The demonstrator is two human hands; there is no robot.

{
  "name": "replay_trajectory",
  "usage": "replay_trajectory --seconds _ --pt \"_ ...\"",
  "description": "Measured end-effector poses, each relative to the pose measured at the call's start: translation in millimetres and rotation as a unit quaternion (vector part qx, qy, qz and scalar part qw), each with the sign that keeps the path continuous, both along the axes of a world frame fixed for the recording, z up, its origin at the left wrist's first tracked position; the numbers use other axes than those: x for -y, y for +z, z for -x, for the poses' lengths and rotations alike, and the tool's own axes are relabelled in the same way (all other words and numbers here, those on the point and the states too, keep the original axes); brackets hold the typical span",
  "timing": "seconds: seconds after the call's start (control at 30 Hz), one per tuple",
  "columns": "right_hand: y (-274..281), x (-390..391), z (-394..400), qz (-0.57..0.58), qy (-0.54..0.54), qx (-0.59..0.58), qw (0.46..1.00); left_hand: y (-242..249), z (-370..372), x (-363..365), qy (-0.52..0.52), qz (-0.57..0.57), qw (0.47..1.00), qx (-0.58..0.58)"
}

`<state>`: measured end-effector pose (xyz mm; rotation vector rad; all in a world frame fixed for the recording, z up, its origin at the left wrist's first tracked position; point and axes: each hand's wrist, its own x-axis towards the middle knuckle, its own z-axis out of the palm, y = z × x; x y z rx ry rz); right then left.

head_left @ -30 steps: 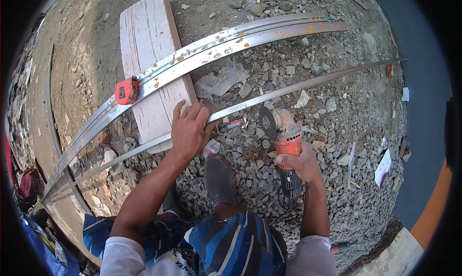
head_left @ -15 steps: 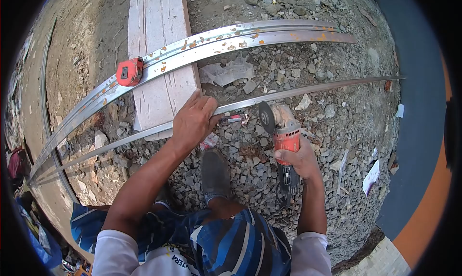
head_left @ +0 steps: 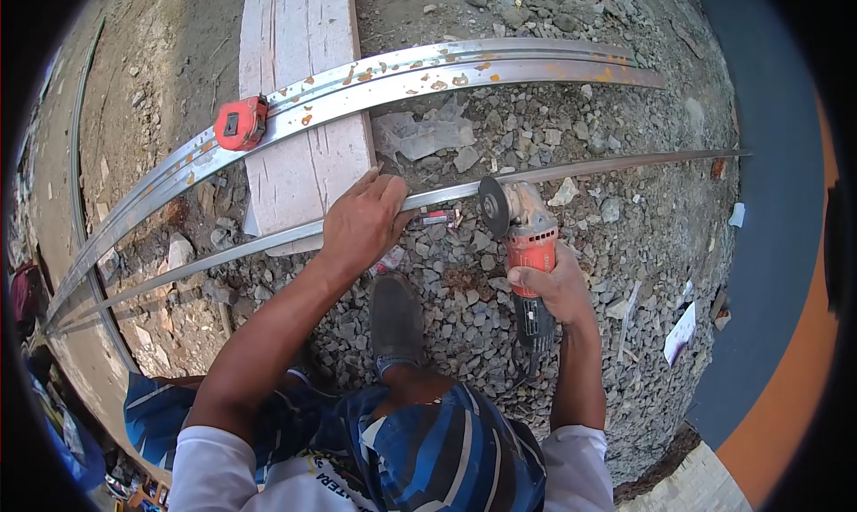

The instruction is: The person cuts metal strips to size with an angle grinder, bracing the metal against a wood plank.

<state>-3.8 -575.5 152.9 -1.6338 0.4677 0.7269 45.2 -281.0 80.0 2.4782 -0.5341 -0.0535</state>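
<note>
My left hand (head_left: 364,222) is closed around a narrow metal strip (head_left: 286,235), pressing it over the edge of a pale wooden board (head_left: 308,168). In my right hand (head_left: 558,284) is a red and black angle grinder (head_left: 533,255), held by its body with the head pointing away from me. The grinder's dark disc (head_left: 494,207) stands on edge, right at the near side of the strip, a little right of my left hand. Beyond the strip, a wider metal channel (head_left: 375,79) with rusty-orange spots crosses the board. A red tape measure (head_left: 241,124) sits on that channel.
Broken grey gravel (head_left: 446,316) covers the ground around my shoe (head_left: 395,320). Clear plastic scrap (head_left: 433,135) lies between channel and strip. A small red-and-black item (head_left: 436,218) is just under the strip. Another long metal bar (head_left: 79,164) lies at far left.
The grinder's disc has moved slightly up and left against the strip's near edge. My left hand stays on the strip; the view has shifted a little.
</note>
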Motion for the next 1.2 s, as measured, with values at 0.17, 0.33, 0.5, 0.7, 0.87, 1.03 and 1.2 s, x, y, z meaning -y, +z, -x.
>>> replay_trajectory --seconds 0.17,0.33,0.5,0.7,0.87,1.03,1.2 --pt "1 -5 -4 0.011 -0.008 0.000 1.000 -1 1 0 0.005 0.007 1.000 0.011" --pt "2 -9 -8 0.022 -0.011 0.023 0.999 -2 3 0 0.024 -0.012 0.999 0.023" --pt "0 -7 -9 0.040 0.004 0.013 0.999 -4 3 -1 0.018 -0.007 1.000 -0.005" --pt "3 -10 -11 0.055 -0.002 0.014 0.998 1 3 -1 0.020 0.006 1.000 -0.015" --pt "0 -8 -12 0.058 0.005 0.011 0.998 0 3 -2 0.016 0.002 1.000 -0.020" --pt "4 -11 -16 0.061 0.002 0.006 0.998 3 2 -3 0.006 -0.004 1.000 -0.029" --pt "4 -12 -18 0.051 -0.009 0.002 0.999 0 3 -3 0.007 0.003 1.000 -0.023"
